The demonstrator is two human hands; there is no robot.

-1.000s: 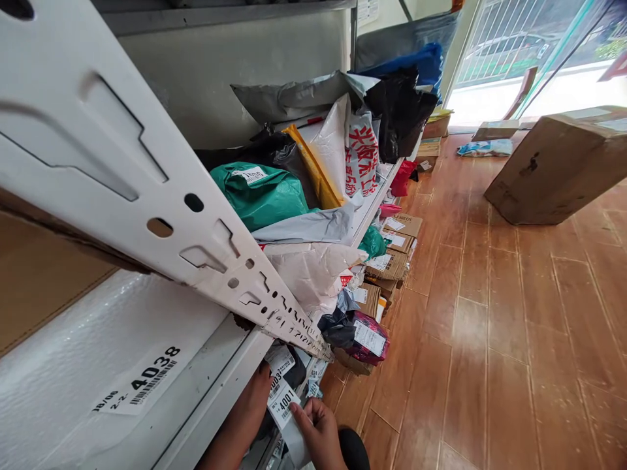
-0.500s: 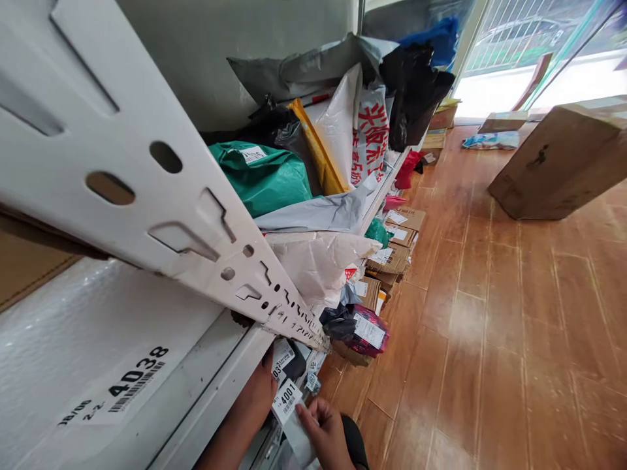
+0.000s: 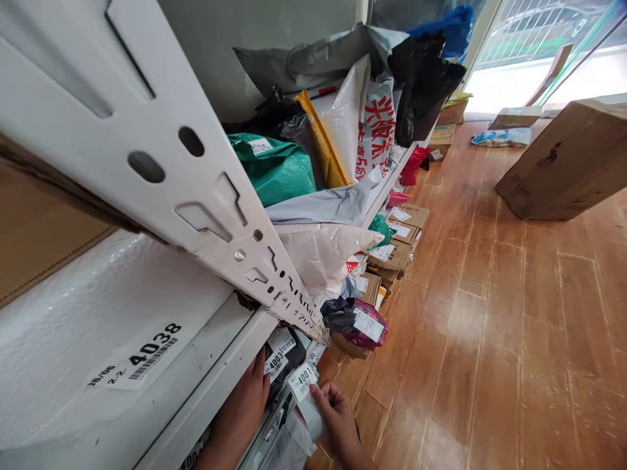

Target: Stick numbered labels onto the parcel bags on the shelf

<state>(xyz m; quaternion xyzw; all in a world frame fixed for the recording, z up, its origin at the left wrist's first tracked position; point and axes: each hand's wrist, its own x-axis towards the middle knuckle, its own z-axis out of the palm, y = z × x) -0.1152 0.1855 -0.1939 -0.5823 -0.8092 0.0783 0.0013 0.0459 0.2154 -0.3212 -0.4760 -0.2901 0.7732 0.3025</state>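
My right hand pinches the grey poly mailer low in the bottom shelf bay, thumb by its 4001 label. Left hand lies flat on the dark parcel beside it, fingers together. The mailer looks light, soft and slick, so I'd grip a bunched edge.

White metal shelf rack carries labelled parcels: a white package marked 4038 above the fingers, a green bag beyond them. Wooden floor bears a cardboard box well apart.
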